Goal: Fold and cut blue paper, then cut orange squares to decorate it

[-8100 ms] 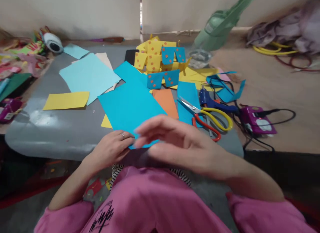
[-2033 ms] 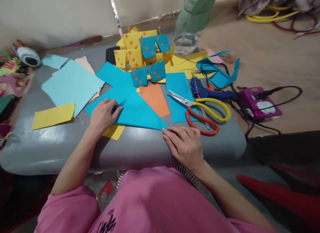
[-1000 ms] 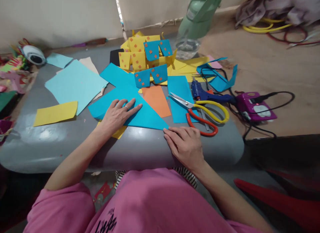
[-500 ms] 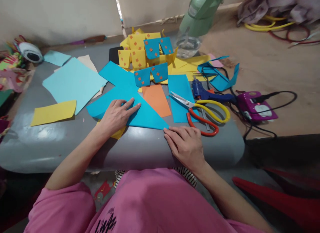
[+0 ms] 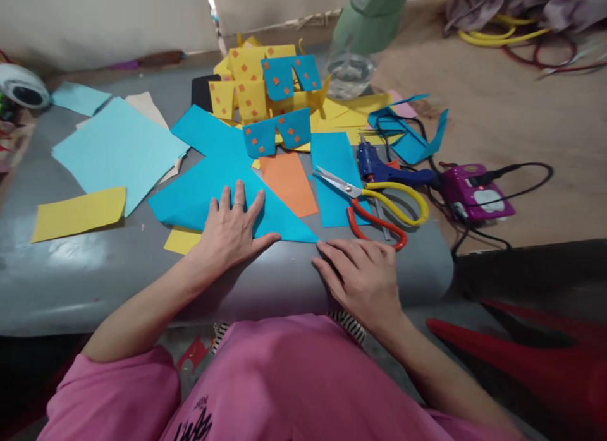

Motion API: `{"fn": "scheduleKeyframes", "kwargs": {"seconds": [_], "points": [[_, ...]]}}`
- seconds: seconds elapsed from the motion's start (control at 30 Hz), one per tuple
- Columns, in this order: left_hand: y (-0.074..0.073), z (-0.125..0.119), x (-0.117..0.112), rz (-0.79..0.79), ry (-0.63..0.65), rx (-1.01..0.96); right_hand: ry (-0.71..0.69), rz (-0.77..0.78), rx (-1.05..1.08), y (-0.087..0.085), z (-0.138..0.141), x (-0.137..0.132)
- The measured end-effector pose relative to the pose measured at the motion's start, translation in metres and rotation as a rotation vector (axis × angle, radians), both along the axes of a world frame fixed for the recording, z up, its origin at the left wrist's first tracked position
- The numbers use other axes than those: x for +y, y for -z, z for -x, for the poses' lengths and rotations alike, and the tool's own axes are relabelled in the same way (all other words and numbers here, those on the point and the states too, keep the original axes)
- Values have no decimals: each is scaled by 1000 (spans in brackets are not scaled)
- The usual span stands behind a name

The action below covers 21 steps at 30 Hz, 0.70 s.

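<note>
A folded sheet of blue paper (image 5: 227,160) lies on the grey tabletop, its long lower edge toward me and a pointed corner at the right. My left hand (image 5: 232,225) is open, pressed flat on the paper near that edge with the fingers spread. At the right corner, my right hand (image 5: 358,273) rests with fingers outstretched, the index fingertip at the paper's point. Scissors (image 5: 374,204) with one yellow and one red handle lie just beyond the right hand, over another blue sheet (image 5: 334,147). Between the two blue papers is an orange piece (image 5: 289,185).
Yellow and blue folded paper shapes with orange spots (image 5: 251,68) stand at the back, beside a green-topped bottle (image 5: 365,30). A blue glue gun (image 5: 386,169) and a purple power adapter (image 5: 474,191) with cords are at right. Light blue sheets (image 5: 118,150) and a yellow strip (image 5: 78,213) lie left.
My left hand has spread its fingers and moved its thumb out along the paper's lower edge. The right hand stays at the corner. The whole view has shifted slightly.
</note>
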<state>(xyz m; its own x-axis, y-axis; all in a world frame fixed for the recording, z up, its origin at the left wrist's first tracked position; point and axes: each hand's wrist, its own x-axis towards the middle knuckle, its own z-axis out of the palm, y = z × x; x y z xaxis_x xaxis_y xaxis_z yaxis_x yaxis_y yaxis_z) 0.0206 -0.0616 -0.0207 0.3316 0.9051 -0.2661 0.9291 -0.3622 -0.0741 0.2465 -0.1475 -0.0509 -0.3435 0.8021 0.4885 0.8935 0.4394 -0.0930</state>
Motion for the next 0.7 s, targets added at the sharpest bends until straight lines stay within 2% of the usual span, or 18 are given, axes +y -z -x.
{"fn": "scheduleKeyframes", "kwargs": {"seconds": [0.2,0.5,0.7], "points": [[1,2,-1,-13,11,13,93,4,19,4,-19,-3],[3,4,-4,-70,36,-10,118,193,156,6,-1,11],[3,1,-5,-71,12,-17,163,211,96,6,7,19]]}}
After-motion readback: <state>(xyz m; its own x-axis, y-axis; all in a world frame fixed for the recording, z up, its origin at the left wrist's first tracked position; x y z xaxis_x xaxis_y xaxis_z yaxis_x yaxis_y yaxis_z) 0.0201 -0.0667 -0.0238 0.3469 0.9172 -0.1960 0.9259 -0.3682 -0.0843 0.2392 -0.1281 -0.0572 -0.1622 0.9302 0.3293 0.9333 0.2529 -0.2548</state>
